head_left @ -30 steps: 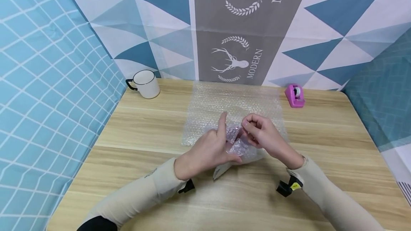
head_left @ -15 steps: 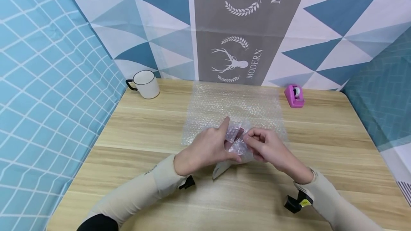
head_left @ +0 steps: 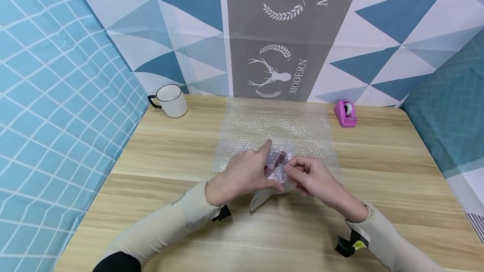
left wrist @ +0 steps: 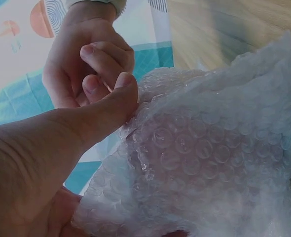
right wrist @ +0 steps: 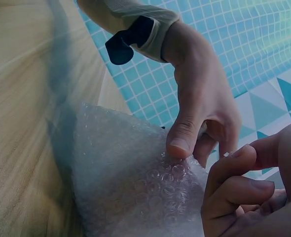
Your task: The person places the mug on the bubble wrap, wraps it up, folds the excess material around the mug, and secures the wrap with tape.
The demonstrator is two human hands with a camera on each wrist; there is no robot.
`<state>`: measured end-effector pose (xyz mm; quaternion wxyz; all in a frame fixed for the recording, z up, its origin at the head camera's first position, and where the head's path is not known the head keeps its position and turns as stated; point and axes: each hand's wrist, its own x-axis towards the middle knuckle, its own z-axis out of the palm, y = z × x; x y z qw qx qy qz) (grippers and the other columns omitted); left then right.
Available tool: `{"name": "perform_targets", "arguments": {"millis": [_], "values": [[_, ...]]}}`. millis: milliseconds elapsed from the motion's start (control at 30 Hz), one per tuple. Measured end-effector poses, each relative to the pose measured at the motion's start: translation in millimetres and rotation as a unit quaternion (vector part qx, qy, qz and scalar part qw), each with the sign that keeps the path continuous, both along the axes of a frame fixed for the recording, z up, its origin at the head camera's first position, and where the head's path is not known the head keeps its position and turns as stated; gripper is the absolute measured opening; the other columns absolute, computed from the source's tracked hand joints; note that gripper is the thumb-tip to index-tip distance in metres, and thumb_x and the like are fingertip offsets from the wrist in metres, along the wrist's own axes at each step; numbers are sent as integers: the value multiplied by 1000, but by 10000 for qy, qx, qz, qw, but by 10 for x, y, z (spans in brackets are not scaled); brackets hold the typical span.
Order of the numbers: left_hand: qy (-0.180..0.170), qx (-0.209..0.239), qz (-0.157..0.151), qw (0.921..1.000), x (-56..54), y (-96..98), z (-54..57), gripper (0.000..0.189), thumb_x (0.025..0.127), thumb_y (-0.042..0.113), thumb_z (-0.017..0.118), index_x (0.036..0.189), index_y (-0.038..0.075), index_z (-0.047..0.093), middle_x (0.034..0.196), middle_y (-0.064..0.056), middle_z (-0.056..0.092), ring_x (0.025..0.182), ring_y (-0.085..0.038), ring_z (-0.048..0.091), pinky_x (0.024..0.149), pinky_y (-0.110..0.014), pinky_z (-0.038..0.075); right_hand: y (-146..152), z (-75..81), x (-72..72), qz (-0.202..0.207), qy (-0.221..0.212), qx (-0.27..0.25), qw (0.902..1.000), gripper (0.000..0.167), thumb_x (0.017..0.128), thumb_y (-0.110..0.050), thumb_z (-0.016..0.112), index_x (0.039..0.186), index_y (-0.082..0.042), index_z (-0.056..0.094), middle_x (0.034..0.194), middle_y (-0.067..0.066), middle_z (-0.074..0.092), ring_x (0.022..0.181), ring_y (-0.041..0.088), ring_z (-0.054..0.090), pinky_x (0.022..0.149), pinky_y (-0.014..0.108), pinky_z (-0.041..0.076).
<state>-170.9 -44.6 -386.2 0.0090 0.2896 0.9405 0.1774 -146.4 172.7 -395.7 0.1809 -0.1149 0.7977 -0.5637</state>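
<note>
A bundle in bubble wrap (head_left: pixel 279 163) sits in front of me, with something reddish-brown showing faintly through its layers. My left hand (head_left: pixel 242 173) grips it from the left, thumb over the near edge; in the left wrist view the thumb presses the wrap (left wrist: pixel 200 153) at a fold. At the bundle's right side is my right hand (head_left: pixel 315 179), fingers curled. In the right wrist view, a tiny clear piece of tape (right wrist: pixel 228 154) shows at its pinched fingertips, close beside the wrapped bundle (right wrist: pixel 126 173).
A flat bubble wrap sheet (head_left: pixel 277 121) spreads behind the bundle on the wooden table (head_left: pixel 181 158). At the back left stands a white mug (head_left: pixel 173 102) with a black handle. A pink tape dispenser (head_left: pixel 345 114) sits at the back right. Patterned cloth (head_left: pixel 204 20) lines the walls.
My right hand has come down toward me along the bundle's right side, its wrist shifting right and nearer. My left hand keeps its hold on the bundle, almost still.
</note>
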Motion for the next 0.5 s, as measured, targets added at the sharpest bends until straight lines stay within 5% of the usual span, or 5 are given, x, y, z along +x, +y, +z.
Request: {"name": "perform_targets", "arguments": {"millis": [100,300,500], "values": [[-52,-67,-28,10000,-2,1,-2,122,64,67,88,154,0,39,65,8,55,49,-6,51,46,-21,47,-6,-19,6,-37,-13,17,10000,22,103,-21,62,102,0,67,68,7,57,47,10,48,41,21,39],[-5,-212,-58,9998,-9,5,-4,108,65,68,86,143,2,51,71,5,55,52,-7,52,46,-19,45,-5,-35,36,-43,-166,-52,9998,24,102,-21,64,103,3,67,69,7,59,48,10,50,42,20,40],[48,-269,-152,9995,-16,5,-2,106,66,69,85,140,0,53,74,5,56,52,-6,52,45,-15,44,5,-49,76,-191,-851,-621,9943,31,101,-20,65,105,11,66,75,3,71,48,6,57,40,17,35]]}}
